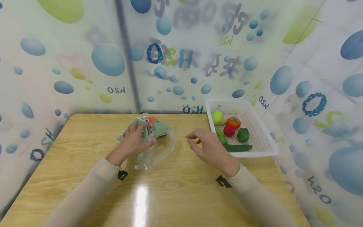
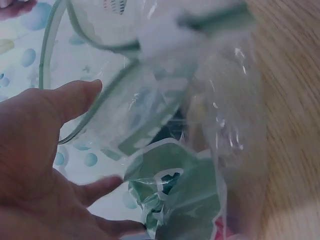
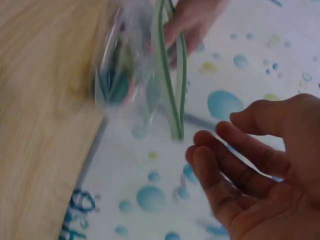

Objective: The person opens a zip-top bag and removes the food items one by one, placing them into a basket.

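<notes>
A clear plastic zip bag point(image 1: 161, 129) with green print and a green-edged mouth lies on the table, left of centre. Something orange-red and something dark green show at it; the plastic hides what they are. My left hand point(image 1: 131, 141) is over the bag's left part, its fingers spread and touching the plastic. In the left wrist view, the thumb lies by the green rim of the bag point(image 2: 175, 200). My right hand point(image 1: 211, 149) hovers between bag and basket, fingers loosely bent, with a gap to the thumb and nothing held. The right wrist view shows it apart from the bag point(image 3: 120, 70).
A white perforated plastic basket point(image 1: 265, 138) stands at the back right. It holds a green apple point(image 1: 218, 118), a persimmon point(image 1: 233, 122), a red round fruit point(image 1: 229, 130), a green pepper point(image 1: 243, 135) and a cucumber point(image 1: 238, 148). Patterned walls border the wooden table point(image 1: 181, 195).
</notes>
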### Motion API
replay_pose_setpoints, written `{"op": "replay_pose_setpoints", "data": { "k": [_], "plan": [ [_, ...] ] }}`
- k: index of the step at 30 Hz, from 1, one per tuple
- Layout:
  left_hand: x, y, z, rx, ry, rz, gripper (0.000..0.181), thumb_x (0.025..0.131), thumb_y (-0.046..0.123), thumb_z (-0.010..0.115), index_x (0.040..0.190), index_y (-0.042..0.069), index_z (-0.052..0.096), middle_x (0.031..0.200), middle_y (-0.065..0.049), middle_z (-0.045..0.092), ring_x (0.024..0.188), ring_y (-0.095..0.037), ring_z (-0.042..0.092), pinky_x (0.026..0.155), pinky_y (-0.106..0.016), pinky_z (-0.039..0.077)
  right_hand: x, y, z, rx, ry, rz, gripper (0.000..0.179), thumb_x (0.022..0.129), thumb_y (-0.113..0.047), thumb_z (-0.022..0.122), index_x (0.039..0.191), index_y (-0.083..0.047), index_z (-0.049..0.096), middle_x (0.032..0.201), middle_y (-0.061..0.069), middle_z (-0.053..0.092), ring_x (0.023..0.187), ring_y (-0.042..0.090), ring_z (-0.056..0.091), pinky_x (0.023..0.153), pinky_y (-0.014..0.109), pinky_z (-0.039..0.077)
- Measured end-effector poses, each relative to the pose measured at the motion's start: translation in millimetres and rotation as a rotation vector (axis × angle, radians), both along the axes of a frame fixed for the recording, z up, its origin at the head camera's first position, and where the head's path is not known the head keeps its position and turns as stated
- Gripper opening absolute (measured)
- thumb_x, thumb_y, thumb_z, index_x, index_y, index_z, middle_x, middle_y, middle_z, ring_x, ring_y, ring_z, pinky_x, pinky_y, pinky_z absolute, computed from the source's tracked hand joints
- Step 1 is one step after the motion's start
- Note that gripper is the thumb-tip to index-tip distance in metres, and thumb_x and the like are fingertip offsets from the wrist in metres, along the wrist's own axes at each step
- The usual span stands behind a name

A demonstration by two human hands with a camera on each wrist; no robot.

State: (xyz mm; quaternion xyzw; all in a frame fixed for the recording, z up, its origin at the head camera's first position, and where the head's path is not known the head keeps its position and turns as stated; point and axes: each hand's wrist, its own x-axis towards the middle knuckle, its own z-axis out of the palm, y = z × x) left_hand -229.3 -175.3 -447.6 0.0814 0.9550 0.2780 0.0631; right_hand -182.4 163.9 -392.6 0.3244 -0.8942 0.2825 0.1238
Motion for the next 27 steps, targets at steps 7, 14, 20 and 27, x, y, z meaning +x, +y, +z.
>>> {"op": "replay_pose_setpoints", "data": {
  "k": [7,14,20,27],
  "plan": [
    [-4.1,-0.2,-0.6,-0.07,0.038,0.021,0.114,0.105,0.06,0.08,0.183,0.001,0.02,0.185,-0.044,0.016,0.162,-0.077,0.03,0.119,-0.094,0.034,3.2,-50,-16.7,0.037,-0.058,0.158,0.027,0.112,-0.01,0.077,0.138,-0.004,0.076,0.131,0.012,0.082,0.114,0.027,0.082,0.099,0.041,0.071],
    [-3.6,-5.3,1.4,-0.11,0.035,0.0,0.083,0.114,0.046,0.072,0.182,0.014,0.037,0.185,-0.047,0.012,0.158,-0.083,0.03,0.118,-0.096,0.033,-5.9,-85,-37.8,0.312,-0.134,0.186,0.039,0.119,-0.012,0.063,0.155,0.002,0.067,0.148,0.018,0.077,0.124,0.026,0.08,0.108,0.04,0.068],
    [-4.1,-5.8,0.7,-0.135,0.04,-0.006,0.063,0.117,0.031,0.066,0.175,0.014,0.048,0.184,-0.047,0.017,0.155,-0.084,0.034,0.116,-0.096,0.036,-15.8,-96,-50.5,0.447,-0.122,0.147,0.045,0.115,-0.003,0.064,0.16,0.003,0.064,0.151,0.02,0.076,0.134,0.03,0.079,0.109,0.036,0.068],
    [-3.3,-9.6,5.9,-0.114,0.03,-0.033,0.053,0.119,0.029,0.06,0.168,0.012,0.055,0.179,-0.046,0.032,0.148,-0.08,0.046,0.112,-0.094,0.04,-23.3,-98,-61.6,0.498,-0.156,0.083,0.052,0.115,-0.003,0.066,0.166,0.003,0.056,0.158,0.022,0.068,0.12,0.029,0.082,0.094,0.031,0.071]
  ]
}}
